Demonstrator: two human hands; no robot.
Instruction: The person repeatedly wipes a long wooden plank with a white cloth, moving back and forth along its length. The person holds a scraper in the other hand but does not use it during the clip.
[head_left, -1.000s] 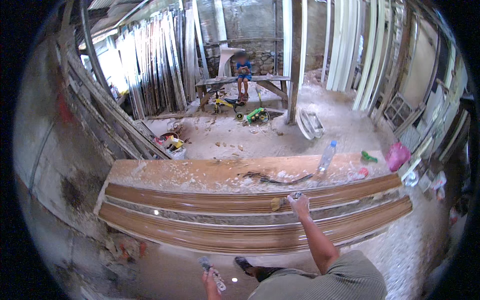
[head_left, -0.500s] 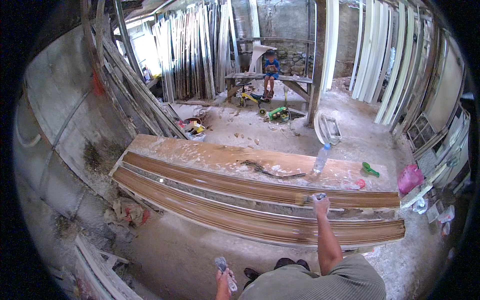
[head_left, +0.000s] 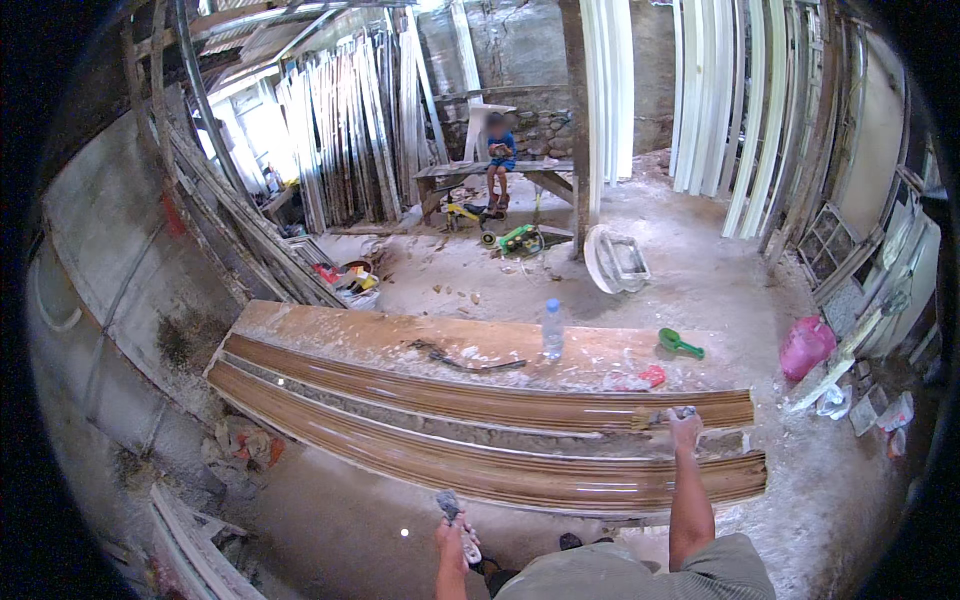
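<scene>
Two long brown moulding lengths with grooved profiles lie side by side, a far moulding [head_left: 480,388] and a near moulding [head_left: 480,470], both with a wet-looking shine. My right hand [head_left: 686,428] is closed round a paintbrush [head_left: 643,419], whose tan bristles rest on the far moulding near its right end. Low and nearer my body, my left hand [head_left: 452,545] grips a short flat tool [head_left: 447,503] with a grey head and pale handle; whether it is a brush or a scraper cannot be told. The left hand's tool is apart from the mouldings.
Behind the mouldings a stained board [head_left: 330,328] carries a clear bottle [head_left: 553,332], a green scoop-like object [head_left: 680,344] and a dark stringy piece [head_left: 460,357]. A pink bag [head_left: 808,348] sits at right. Farther back, a person [head_left: 499,150] sits on a wooden bench [head_left: 545,168].
The view has swung right, so the scene sits farther left. My right hand and the paintbrush have moved right along the far moulding. The left hand still holds its tool.
</scene>
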